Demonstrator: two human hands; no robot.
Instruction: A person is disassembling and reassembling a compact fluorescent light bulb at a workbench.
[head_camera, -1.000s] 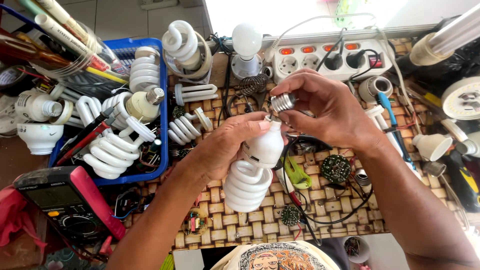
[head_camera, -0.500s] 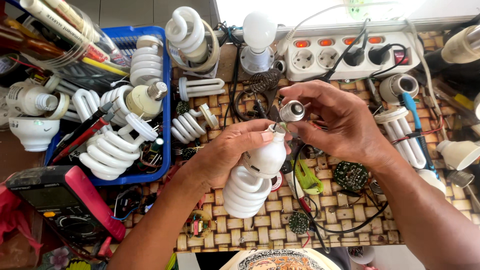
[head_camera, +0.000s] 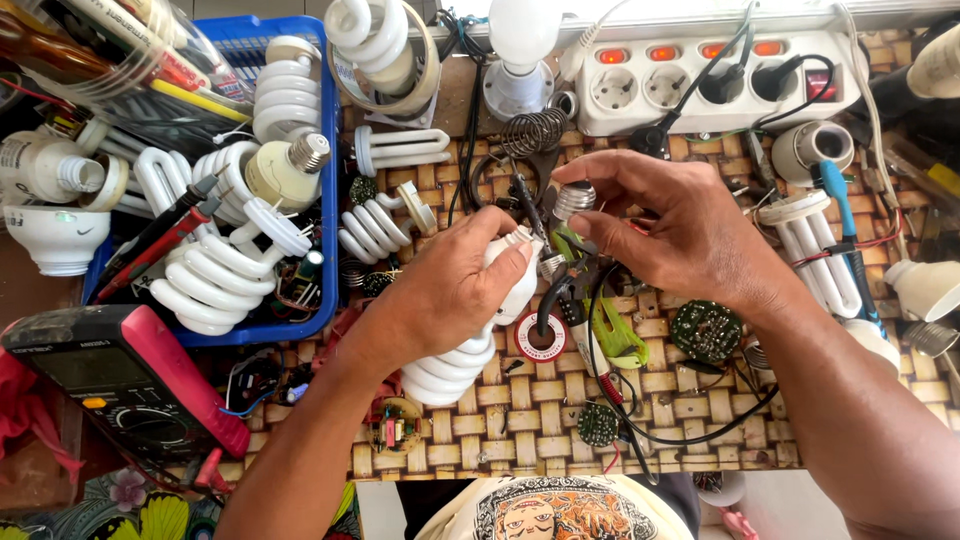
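My left hand (head_camera: 455, 285) grips a white spiral lamp (head_camera: 450, 362) by its plastic body, with the coiled glass pointing toward me. My right hand (head_camera: 685, 235) pinches a small metal screw base (head_camera: 573, 199) between thumb and forefinger, just above and right of the lamp's open top end. The base is apart from the lamp body, with thin wires between them. Both hands hover over a woven mat (head_camera: 680, 420).
A blue basket (head_camera: 250, 200) of spiral lamps sits at left, with a red multimeter (head_camera: 120, 375) in front of it. A white power strip (head_camera: 715, 75) lies at the back. Green cutters (head_camera: 615, 335), round circuit boards (head_camera: 705, 330), black cables and loose lamps crowd the mat.
The view has dropped closer to the mat. My right hand with the screw base has lowered a little toward the lamp body; my left hand keeps its grip.
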